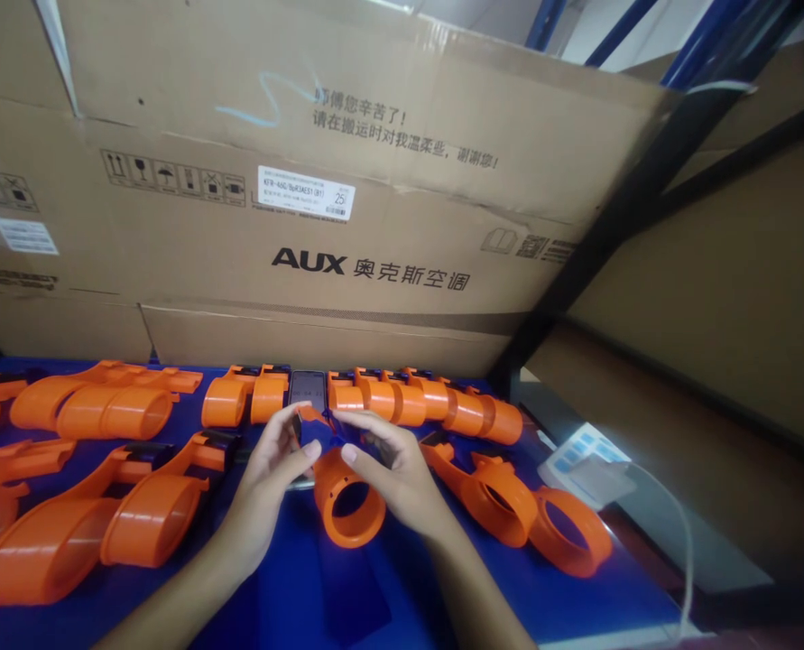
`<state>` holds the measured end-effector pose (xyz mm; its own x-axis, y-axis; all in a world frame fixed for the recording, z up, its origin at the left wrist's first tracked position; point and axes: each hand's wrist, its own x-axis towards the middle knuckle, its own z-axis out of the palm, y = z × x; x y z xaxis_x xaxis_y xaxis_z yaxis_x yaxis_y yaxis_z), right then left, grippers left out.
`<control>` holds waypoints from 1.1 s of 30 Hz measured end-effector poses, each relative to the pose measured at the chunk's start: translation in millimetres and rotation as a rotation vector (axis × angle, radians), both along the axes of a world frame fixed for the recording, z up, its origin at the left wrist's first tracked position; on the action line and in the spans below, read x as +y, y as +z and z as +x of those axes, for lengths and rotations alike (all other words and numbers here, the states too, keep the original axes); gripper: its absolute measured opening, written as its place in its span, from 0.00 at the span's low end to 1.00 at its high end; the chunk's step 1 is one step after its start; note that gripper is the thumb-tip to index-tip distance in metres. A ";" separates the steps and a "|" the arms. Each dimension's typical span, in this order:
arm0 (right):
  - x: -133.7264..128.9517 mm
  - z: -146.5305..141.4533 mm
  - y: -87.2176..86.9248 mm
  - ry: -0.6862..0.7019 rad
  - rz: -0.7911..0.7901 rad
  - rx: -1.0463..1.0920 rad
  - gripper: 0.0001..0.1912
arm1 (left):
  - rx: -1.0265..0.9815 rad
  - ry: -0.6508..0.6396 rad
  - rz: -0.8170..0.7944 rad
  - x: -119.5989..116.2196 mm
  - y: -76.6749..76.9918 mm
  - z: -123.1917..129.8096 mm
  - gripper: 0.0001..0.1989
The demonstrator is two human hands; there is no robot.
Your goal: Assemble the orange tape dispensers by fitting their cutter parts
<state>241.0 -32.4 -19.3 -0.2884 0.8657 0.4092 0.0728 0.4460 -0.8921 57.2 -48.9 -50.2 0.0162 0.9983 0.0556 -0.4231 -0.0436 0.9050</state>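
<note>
An orange plastic ring with an arm [351, 533] is between my hands, its round opening tilted toward me. My left hand [272, 474] is closed on the arm side, with the thumb on top of a dark blue piece there. My right hand [398, 469] grips the same part from the other side, its thumb pressing near the ring's upper edge. The fingertips partly hide the arm and the dark piece. Just behind the hands stands a phone [308, 385] with digits on its screen.
More orange rings with arms lie in rows at left [148, 515] and right [570, 533] on the blue table surface [293, 587]. Several carry dark pieces. A large cardboard sheet [205, 235] rises behind. At right are a dark frame post [577, 271], a white-and-blue packet [587, 460] and a pale cable [686, 542].
</note>
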 end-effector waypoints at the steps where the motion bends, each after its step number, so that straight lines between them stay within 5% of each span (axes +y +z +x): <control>1: -0.1 0.1 -0.1 -0.005 -0.004 -0.003 0.21 | -0.006 0.001 0.005 -0.6 0.8 0.1 0.25; 11: -2.9 2.5 2.0 0.012 -0.002 -0.047 0.25 | -0.075 -0.019 0.069 -0.5 4.9 -5.2 0.30; 19: -4.7 1.1 0.5 -0.099 0.170 -0.263 0.28 | -0.210 -0.095 0.073 -3.2 -1.3 -9.5 0.34; 26: -2.5 -1.4 -7.9 -0.306 0.525 -0.436 0.36 | 0.049 0.067 0.092 2.1 -0.4 -4.1 0.29; 33: -1.5 -0.9 -10.5 -0.303 0.598 -0.475 0.37 | 0.138 0.148 0.124 6.3 -5.8 -6.3 0.25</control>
